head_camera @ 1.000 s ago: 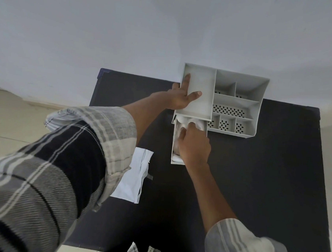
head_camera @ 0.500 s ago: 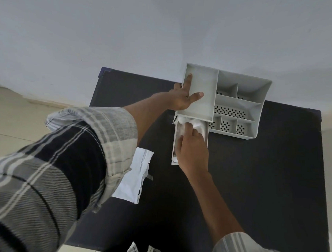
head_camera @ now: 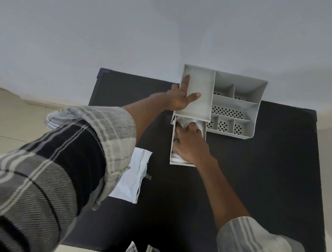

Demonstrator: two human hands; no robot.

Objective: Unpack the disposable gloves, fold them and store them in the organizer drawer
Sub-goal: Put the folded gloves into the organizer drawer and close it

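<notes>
A grey organizer (head_camera: pixel 236 102) with several compartments stands at the far edge of a black table (head_camera: pixel 253 186). Its drawer (head_camera: pixel 172 145) is pulled out toward me. Folded white gloves (head_camera: pixel 177 158) lie inside the drawer. My right hand (head_camera: pixel 191 144) rests flat on the gloves, pressing them down with fingers spread. My left hand (head_camera: pixel 181 97) grips the organizer's left side, forefinger and thumb lying on its large top tray.
An opened white packet (head_camera: pixel 132 179) lies on the table left of the drawer, partly under my left sleeve. A pale wall rises right behind the organizer. Some small packaging shows at the table's near edge (head_camera: pixel 148 251).
My right hand has slid a little deeper into the drawer over the gloves. The left hand stays on the organizer.
</notes>
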